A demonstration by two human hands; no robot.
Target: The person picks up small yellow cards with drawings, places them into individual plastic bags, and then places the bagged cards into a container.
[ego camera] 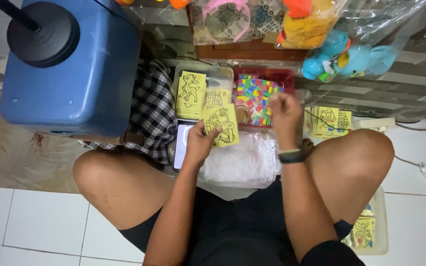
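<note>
Seated cross-legged on the tiled floor, the person has the left hand (199,140) up in front, fingers curled around the lower left edge of a yellow picture card (221,124) with a black outline drawing. The card is a rectangle held face-up, its long axis running up and away from the body with a slight lean to the left, top edge toward the trays ahead. It hovers just above a clear bag of white sheets (245,160) on the lap, and a tablet screen (181,145) peeks out just beside the wrist.

Over to the right hand (283,114): raised above the red tray (286,75) of multicoloured small packets (255,96), fingers bunched close together; whether anything is pinched inside, I cannot tell. A dark beaded bracelet (292,155) sits on that wrist.

Beyond the held card, a clear tray holds a stack of yellow cards (191,93). More yellow cards (329,119) lie to the right, near the knee. A blue container (75,74) stands well to the left, beside a checked cloth (154,111).
</note>
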